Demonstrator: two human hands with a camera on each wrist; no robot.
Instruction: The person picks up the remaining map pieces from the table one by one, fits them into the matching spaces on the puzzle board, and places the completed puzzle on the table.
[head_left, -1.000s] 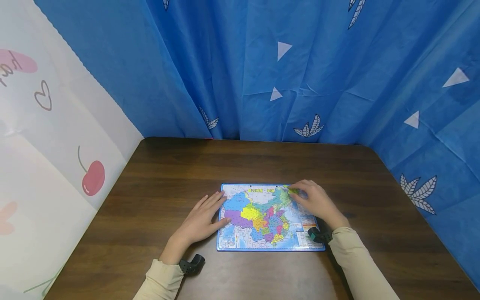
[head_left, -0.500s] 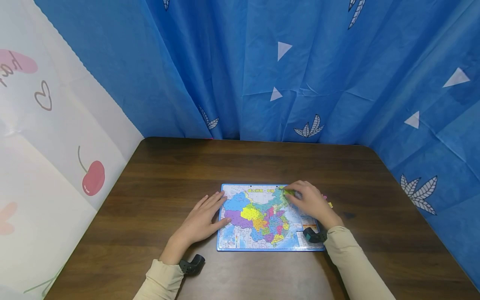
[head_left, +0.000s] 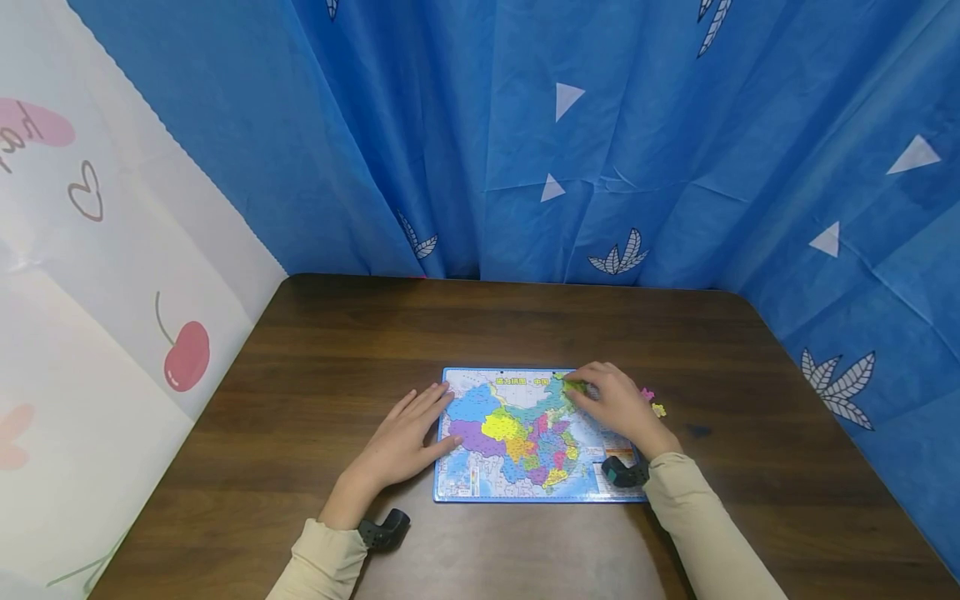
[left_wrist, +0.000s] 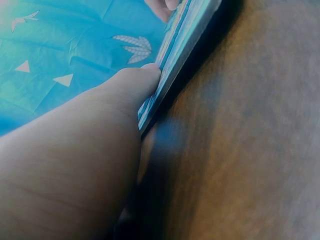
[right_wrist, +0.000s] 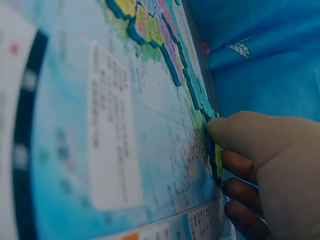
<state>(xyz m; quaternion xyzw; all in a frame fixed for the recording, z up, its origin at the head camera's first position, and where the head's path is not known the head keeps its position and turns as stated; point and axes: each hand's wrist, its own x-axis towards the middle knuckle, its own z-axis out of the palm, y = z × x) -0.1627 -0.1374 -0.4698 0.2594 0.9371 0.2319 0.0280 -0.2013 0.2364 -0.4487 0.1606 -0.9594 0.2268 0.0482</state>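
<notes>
A magnetic map puzzle board (head_left: pixel 480 492) of China lies on the table in the head view, its coloured pieces fitted into the map. My left hand (head_left: pixel 397 442) rests on its left edge with fingers extended and thumb on the lower left part. At the upper right of the map, my right hand (head_left: pixel 618 406) pinches a yellow-green puzzle piece (head_left: pixel 574 384) between thumb and fingers. In the right wrist view this puzzle piece (right_wrist: pixel 218 160) sits along the raised edge of the teal pieces, right at the thumb tip, and the fingers partly hide it.
A pink puzzle piece (head_left: pixel 647 393) and a yellow puzzle piece (head_left: pixel 658 410) lie on the table just right of the board. The brown wooden table (head_left: pixel 360 333) runs back to a blue curtain (head_left: pixel 517 233). A white printed cloth (head_left: pixel 120 317) hangs along the left.
My right hand has moved slightly left with the yellow-green puzzle piece, bringing it against the map's upper right. The pink and yellow pieces have come into sight. My left hand stays still.
</notes>
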